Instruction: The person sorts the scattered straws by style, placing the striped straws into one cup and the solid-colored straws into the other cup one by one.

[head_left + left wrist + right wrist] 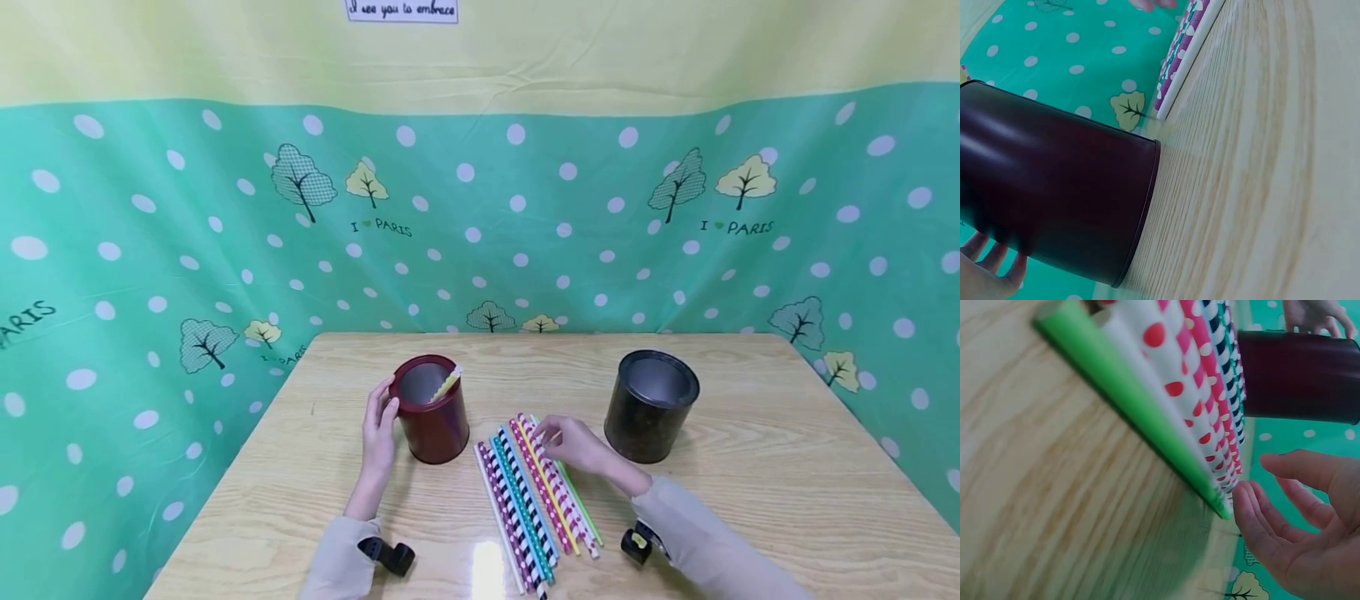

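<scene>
My left hand (380, 429) rests with fingers and thumb against the left side of a dark red can (437, 425), near its rim. The same can (1054, 181) stands beside the fingertips in the left wrist view. A yellow straw (447, 385) leans inside it, its pale end above the rim. My right hand (573, 442) is over the far ends of a row of patterned paper straws (525, 500). In the right wrist view its thumb is apart from the fingers, whose tips are right at the end of the green straw (1129, 412).
A black can (651, 408) stands on the right, beyond my right forearm. The wooden table (300, 500) meets a green, dotted cloth (517, 242) along its back. Wrist cameras (397, 557) hang below both sleeves.
</scene>
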Demonstrator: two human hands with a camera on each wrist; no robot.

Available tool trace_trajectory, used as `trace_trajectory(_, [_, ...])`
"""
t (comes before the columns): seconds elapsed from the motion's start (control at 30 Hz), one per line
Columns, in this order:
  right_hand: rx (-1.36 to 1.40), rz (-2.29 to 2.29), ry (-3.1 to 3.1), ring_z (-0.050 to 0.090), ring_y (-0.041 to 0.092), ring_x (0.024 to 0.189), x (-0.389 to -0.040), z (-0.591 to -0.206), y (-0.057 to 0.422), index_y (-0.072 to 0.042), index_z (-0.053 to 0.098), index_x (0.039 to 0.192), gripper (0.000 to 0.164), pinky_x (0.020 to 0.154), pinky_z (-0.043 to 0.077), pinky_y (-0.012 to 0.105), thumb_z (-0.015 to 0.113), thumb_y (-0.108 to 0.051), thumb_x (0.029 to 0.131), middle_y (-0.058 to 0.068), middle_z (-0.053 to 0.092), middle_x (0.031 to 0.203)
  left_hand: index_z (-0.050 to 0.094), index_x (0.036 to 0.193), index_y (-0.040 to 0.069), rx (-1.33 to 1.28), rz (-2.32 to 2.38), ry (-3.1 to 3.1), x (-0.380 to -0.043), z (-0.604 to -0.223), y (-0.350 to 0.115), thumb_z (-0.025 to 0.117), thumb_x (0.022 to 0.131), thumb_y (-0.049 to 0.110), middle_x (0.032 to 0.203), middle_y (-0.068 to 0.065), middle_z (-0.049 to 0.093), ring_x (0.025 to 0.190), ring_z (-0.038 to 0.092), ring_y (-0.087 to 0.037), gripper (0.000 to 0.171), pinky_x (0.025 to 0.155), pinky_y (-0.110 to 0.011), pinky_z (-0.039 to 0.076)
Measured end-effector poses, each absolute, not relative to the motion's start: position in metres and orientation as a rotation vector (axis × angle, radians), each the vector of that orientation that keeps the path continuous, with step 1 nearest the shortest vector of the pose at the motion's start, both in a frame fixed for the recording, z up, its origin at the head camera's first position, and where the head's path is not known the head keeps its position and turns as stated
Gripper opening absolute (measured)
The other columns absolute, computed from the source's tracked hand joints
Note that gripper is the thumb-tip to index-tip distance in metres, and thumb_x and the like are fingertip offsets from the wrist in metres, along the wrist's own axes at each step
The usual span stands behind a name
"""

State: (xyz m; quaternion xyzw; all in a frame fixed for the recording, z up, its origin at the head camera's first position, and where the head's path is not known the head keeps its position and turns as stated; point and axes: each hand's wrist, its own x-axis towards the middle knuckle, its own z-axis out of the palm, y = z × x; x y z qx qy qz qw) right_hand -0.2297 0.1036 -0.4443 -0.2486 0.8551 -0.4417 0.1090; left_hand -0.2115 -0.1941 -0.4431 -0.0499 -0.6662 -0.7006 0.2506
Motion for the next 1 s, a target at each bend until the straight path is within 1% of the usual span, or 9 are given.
trace_trajectory(0.13, [-0.705, -1.282, 2.541, 0.054, 0.019, 0.075, -0.229, -0.447, 0.104, 0.006, 0.058, 0.098, 0.023, 0.062, 0.044, 0.025, 0.06, 0.005, 0.075, 0.014, 0.058, 0.086, 0.041, 0.124, -0.005, -0.127, -1.899, -1.805, -0.212, -0.445, -0.195, 0.041, 0.092, 0.008, 0.115, -0.016, 0.05, 0.104, 0.046, -0.013, 0.035, 0.079, -0.017, 0.037])
trace_trajectory(0.2, [-0.692, -1.283, 2.547, 0.054, 0.018, 0.074, -0.229, -0.448, 0.104, 0.006, 0.058, 0.098, 0.023, 0.061, 0.044, 0.026, 0.06, 0.004, 0.075, 0.013, 0.058, 0.085, 0.041, 0.124, -0.005, -0.129, -1.887, -1.809, -0.213, -0.446, -0.195, 0.041, 0.092, 0.008, 0.115, -0.018, 0.049, 0.105, 0.046, -0.014, 0.035, 0.079, -0.017, 0.037])
trace_trajectory(0.43, [-0.665, -1.26, 2.558, 0.053, 0.016, 0.073, -0.229, -0.451, 0.103, 0.004, 0.06, 0.096, 0.023, 0.061, 0.043, 0.025, 0.06, 0.005, 0.073, 0.01, 0.058, 0.083, 0.041, 0.125, -0.004, -0.137, -1.901, -1.816, -0.213, -0.445, -0.195, 0.041, 0.092, 0.011, 0.118, -0.024, 0.046, 0.106, 0.045, -0.019, 0.035, 0.079, -0.016, 0.038])
trace_trajectory(0.57, [-0.651, -1.245, 2.557, 0.053, 0.017, 0.073, -0.229, -0.452, 0.102, 0.004, 0.06, 0.097, 0.025, 0.061, 0.043, 0.026, 0.059, 0.007, 0.072, 0.009, 0.057, 0.082, 0.04, 0.125, -0.004, -0.131, -1.902, -1.82, -0.214, -0.445, -0.195, 0.041, 0.092, 0.01, 0.118, -0.024, 0.046, 0.107, 0.046, -0.019, 0.035, 0.08, -0.016, 0.038])
trace_trajectory(0.73, [-0.633, -1.232, 2.569, 0.052, 0.017, 0.073, -0.229, -0.453, 0.101, 0.003, 0.06, 0.097, 0.025, 0.061, 0.043, 0.026, 0.06, 0.008, 0.072, 0.008, 0.057, 0.081, 0.041, 0.125, -0.004, -0.132, -1.897, -1.819, -0.214, -0.445, -0.194, 0.041, 0.092, 0.01, 0.118, -0.021, 0.047, 0.106, 0.047, -0.016, 0.035, 0.08, -0.016, 0.038])
trace_trajectory(1.0, [-0.716, -1.184, 2.613, 0.052, 0.016, 0.072, -0.228, -0.456, 0.103, 0.004, 0.061, 0.092, 0.022, 0.06, 0.042, 0.024, 0.063, 0.006, 0.07, 0.008, 0.058, 0.079, 0.041, 0.124, -0.004, -0.133, -1.877, -1.822, -0.214, -0.446, -0.194, 0.041, 0.092, 0.009, 0.117, -0.02, 0.048, 0.105, 0.047, -0.012, 0.035, 0.079, -0.016, 0.038])
